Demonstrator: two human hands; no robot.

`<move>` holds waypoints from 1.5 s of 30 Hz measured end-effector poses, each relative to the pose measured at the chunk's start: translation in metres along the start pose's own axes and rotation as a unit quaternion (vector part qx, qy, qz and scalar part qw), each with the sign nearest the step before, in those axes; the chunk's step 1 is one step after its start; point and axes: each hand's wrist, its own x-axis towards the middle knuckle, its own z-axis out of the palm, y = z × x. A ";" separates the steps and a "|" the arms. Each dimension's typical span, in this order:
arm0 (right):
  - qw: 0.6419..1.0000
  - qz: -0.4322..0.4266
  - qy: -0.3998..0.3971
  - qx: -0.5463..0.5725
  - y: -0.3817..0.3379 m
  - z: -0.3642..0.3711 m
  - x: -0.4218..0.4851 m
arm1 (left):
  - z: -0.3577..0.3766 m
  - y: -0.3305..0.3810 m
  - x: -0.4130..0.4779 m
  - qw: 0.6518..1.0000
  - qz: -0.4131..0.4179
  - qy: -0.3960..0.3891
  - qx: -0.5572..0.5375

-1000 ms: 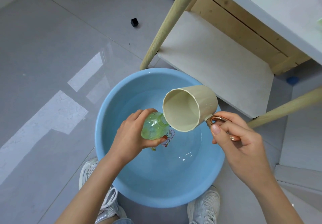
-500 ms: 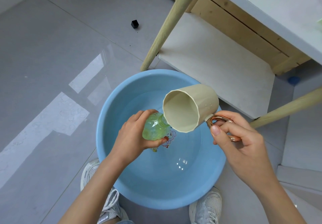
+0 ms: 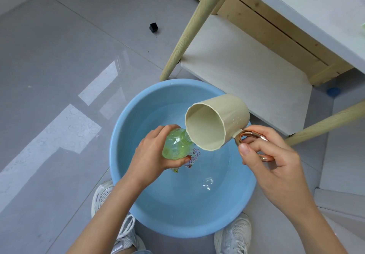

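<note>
**Left hand (image 3: 150,155) wrapped on a green bottle (image 3: 176,145), right hand (image 3: 276,167) tipping a mug (image 3: 227,113) at it**

So the left hand has its fingers and thumb curled right around the body of that see-through green bottle, holding it tilted over the middle of the blue basin (image 3: 187,226). The basin sits on the grey floor, with a bit of water glinting in the bottom and a little cartoon sticker (image 3: 192,155) showing just right of the bottle.

The bottle's neck points up and right and goes straight behind the lip of the beige mug, so I honestly can't tell if they're touching. The mug is lying on its side in the air above the basin's far right part, mouth facing the bottle.

Further right, the right hand is pinching the mug's shiny copper handle (image 3: 254,137), thumb on top and fingers hooked through the loop.

Far right there's a white shelf (image 3: 246,72) between pale wooden legs (image 3: 189,30). Both white sneakers (image 3: 124,238) poke out at the near edge.
</note>
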 end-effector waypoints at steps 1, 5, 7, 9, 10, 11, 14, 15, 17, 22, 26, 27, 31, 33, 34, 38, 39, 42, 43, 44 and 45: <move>1.000 -0.002 0.000 -0.002 0.000 0.000 0.000 | 0.000 0.000 0.000 1.000 0.000 0.000 0.000; 1.000 -0.008 0.001 -0.010 0.001 0.000 0.000 | 0.000 0.000 0.000 1.000 -0.001 0.000 0.000; 1.000 -0.010 0.001 -0.010 0.001 0.000 0.000 | 0.000 0.000 0.000 1.000 -0.002 0.001 0.002; 1.000 -0.010 0.002 -0.010 0.001 0.000 0.000 | 0.000 0.001 0.000 1.000 -0.001 0.000 0.004; 1.000 -0.012 0.001 -0.012 0.001 0.000 0.000 | 0.000 0.001 0.000 1.000 -0.001 -0.001 0.004; 1.000 -0.013 0.001 -0.013 0.001 0.000 0.000 | 0.000 0.001 0.000 1.000 -0.001 -0.001 0.004; 1.000 -0.014 -0.001 -0.015 0.001 -0.001 0.000 | 0.000 0.001 0.000 1.000 -0.001 -0.002 0.004; 1.000 -0.014 -0.002 -0.015 0.001 -0.001 0.000 | 0.000 0.001 0.000 1.000 0.001 -0.001 0.003; 1.000 -0.014 -0.003 -0.017 0.001 -0.001 -0.001 | 0.001 0.001 0.000 1.000 0.004 0.002 0.001; 1.000 -0.016 -0.006 -0.016 0.000 -0.001 -0.001 | 0.001 0.001 0.000 1.000 0.007 0.003 0.001; 1.000 -0.018 -0.006 -0.024 0.000 -0.001 -0.001 | 0.000 0.002 0.001 1.000 0.006 0.003 0.002; 0.999 -0.018 -0.006 -0.026 0.000 -0.001 0.000 | 0.000 0.002 0.000 1.000 0.006 0.003 0.003; 0.999 -0.018 -0.006 -0.033 0.000 -0.002 -0.001 | 0.000 0.002 0.001 1.000 0.007 0.001 0.005; 0.999 -0.020 -0.006 -0.033 0.000 -0.002 -0.001 | 0.000 0.002 0.000 1.000 0.006 0.001 0.004; 0.999 -0.021 -0.006 -0.034 -0.001 -0.002 -0.001 | 0.000 0.002 0.000 1.000 0.006 0.001 0.005; 0.999 -0.023 -0.005 -0.043 -0.001 -0.001 -0.001 | 0.000 0.001 0.001 1.000 0.006 0.002 0.006; 0.999 -0.025 -0.005 -0.046 -0.001 -0.001 -0.001 | 0.000 0.001 0.001 1.000 0.006 0.002 0.006; 0.998 -0.030 -0.006 -0.048 -0.001 -0.001 -0.001 | 0.001 0.001 0.000 1.000 0.007 0.003 0.007; 0.998 -0.030 -0.006 -0.047 -0.002 -0.001 -0.001 | 0.000 0.001 0.000 1.000 0.008 0.003 0.006; 0.998 -0.030 -0.005 -0.046 -0.002 -0.001 -0.001 | 0.000 0.001 0.000 1.000 0.008 0.002 0.005; 0.998 -0.030 -0.005 -0.046 -0.002 -0.001 -0.001 | 0.000 0.001 0.000 1.000 0.008 0.002 0.004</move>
